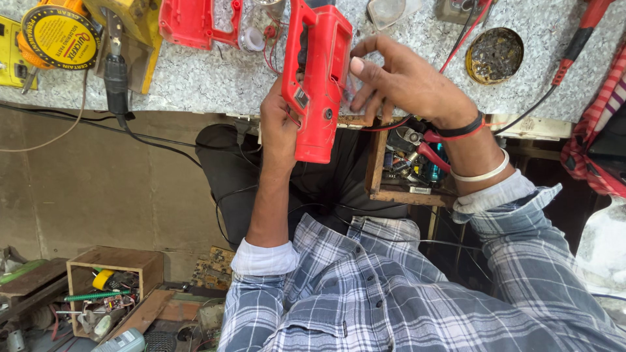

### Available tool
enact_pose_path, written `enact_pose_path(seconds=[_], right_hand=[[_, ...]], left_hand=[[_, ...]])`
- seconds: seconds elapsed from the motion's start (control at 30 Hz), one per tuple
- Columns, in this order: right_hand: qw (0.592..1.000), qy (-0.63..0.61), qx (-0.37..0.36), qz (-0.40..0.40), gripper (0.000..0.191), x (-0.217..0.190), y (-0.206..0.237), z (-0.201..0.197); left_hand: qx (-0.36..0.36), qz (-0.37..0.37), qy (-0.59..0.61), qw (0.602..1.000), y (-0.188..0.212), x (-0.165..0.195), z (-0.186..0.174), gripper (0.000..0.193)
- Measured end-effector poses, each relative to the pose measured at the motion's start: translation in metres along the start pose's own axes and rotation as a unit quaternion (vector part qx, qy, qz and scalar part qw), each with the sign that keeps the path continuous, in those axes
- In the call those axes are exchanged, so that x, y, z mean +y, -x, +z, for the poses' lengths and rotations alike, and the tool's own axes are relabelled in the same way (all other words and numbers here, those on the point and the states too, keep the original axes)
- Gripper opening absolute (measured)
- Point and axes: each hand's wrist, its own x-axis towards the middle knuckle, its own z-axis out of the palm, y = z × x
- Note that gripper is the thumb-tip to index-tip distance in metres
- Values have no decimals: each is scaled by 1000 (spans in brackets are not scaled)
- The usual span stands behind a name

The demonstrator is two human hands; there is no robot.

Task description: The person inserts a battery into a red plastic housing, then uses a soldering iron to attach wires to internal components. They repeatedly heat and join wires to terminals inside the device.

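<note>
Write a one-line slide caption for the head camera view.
Left hand grips a red tool casing while the right hand fingers its side, above a speckled workbench.

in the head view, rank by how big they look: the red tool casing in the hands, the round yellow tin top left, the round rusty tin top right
1. red tool casing, held by the left hand and touched by the right hand, though it is nearer the camera.
2. yellow tin.
3. rusty tin, only slightly smaller.
</note>
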Motion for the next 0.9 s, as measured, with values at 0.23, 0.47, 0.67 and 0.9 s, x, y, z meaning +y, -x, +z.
enact_pose_path(seconds=[0.23,0.47,0.67,0.9], right_hand=[[997,-62,-30,-44,27,4,-2,3],[976,37,86,-196,23,2,15,-1],[878,206,263,-344,14,-4,25,17],[914,-12,241,-327,11,24,2,27]], left_hand=[[4,-2,28,1000,1,-6,-5,42],[-8,2,9,1000,0,-4,-6,33],[-4,-18,41,999,-2,3,-3,33],[-20,-34,139,990,-3,5,0,45]])
